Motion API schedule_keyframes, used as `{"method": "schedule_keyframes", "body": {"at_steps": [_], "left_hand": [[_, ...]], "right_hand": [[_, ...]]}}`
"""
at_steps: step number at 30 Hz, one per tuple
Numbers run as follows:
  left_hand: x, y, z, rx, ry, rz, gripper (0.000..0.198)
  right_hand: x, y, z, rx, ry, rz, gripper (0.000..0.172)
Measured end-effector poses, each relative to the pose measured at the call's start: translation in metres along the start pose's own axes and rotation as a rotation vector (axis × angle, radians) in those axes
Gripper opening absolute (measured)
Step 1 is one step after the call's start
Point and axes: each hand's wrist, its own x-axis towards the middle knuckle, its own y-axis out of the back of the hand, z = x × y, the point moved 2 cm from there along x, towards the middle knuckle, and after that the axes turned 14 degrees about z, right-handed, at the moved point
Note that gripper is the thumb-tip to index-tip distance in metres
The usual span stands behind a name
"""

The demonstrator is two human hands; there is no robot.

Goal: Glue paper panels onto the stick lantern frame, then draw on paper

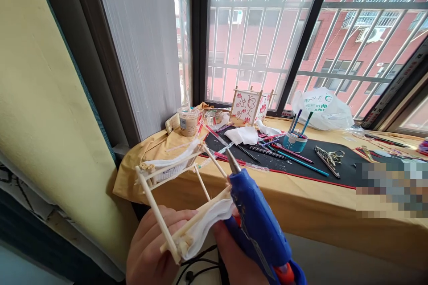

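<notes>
My left hand [149,249] is closed around the near end of a box-like frame of pale wooden sticks [157,211]. White paper or cloth [209,222] hangs in folds along the frame's near side, and another white piece covers its far side. In my right hand [236,256] is a blue hot glue gun [259,218], its metal nozzle pointing up and away beside the frame's right corner. The right fingers are partly hidden behind the gun, and a fingertip lies close to the white folds; I cannot tell whether it touches them.
A paper lantern [246,106] with red drawings stands by the barred window. On the cloth-covered ledge [321,191] are a drink cup [187,121], a black mat [344,164] with several pens, a blue pen cup [294,142], a hair clip [326,161] and a plastic bag [323,109]. Black cables [200,262] hang below.
</notes>
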Motion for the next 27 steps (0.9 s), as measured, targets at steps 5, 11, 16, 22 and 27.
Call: {"method": "schedule_keyframes", "body": {"at_steps": [5,11,16,22,27], "left_hand": [[-0.001,-0.002,0.002,0.001,-0.021,-0.009,0.015],[-0.008,-0.003,0.001,-0.009,-0.007,-0.033,0.013],[-0.008,-0.003,0.002,-0.042,0.007,-0.015,0.011],[-0.015,-0.001,0.0,-0.011,0.066,-0.005,0.013],[-0.016,-0.002,-0.002,0.005,0.04,0.003,0.014]], "right_hand": [[-0.003,-0.002,0.0,0.078,-0.064,0.084,0.015],[0.002,-0.001,-0.005,0.145,-0.075,0.093,0.013],[0.003,-0.004,-0.008,0.127,-0.065,0.1,0.013],[0.002,0.001,-0.003,0.212,-0.029,0.112,0.015],[0.012,0.016,-0.007,0.083,0.147,-0.122,0.023]]}}
